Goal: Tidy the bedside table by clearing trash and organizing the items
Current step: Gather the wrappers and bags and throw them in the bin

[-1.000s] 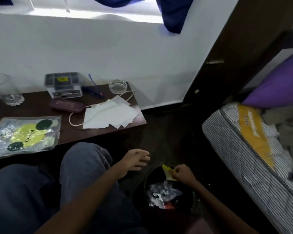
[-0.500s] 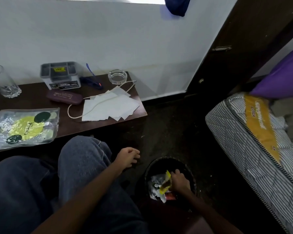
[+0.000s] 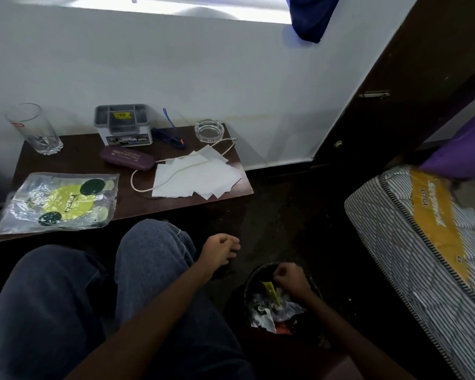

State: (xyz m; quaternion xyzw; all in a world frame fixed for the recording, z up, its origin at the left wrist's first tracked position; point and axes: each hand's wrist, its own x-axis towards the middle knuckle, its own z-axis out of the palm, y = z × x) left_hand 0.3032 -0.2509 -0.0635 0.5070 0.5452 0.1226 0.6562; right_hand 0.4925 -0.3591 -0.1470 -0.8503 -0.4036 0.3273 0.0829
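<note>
Yellow wrapper stands almost on end in the bin, just below-left of the curled fingers of the right hand; if they pinch its top edge, I cannot tell. The left hand, loosely curled and empty, hangs up-left of this grip, and so is the nearer one to the white papers on the bedside table beyond it.

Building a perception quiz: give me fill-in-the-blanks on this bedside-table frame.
The right hand is over the trash bin, next to a ___ wrapper.
The cord lies across the white ___.
The glass stands at the table's back ___ corner.
The left hand holds ___.
Missing: yellow; papers; left; nothing.
</note>
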